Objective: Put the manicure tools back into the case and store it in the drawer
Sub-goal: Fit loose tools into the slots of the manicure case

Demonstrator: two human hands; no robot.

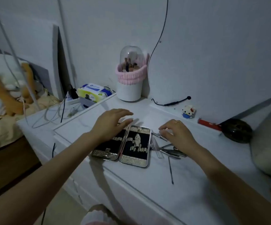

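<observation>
Both hands are relaxed, gripping nothing: my left hand (111, 123) over the open case (123, 146), my right hand (176, 135) over loose tools (168, 151).

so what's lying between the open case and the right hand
In the head view, loose metal manicure tools lie on the white dresser top between the open case and the right hand, whose fingers rest over some of them.

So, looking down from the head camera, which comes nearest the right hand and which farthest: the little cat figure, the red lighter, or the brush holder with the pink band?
From the right hand:
1. Cat figure, just beyond the hand, slightly to its right.
2. Red lighter, farther right along the ledge by the wall.
3. Brush holder, far back and to the left, against the wall.
</observation>
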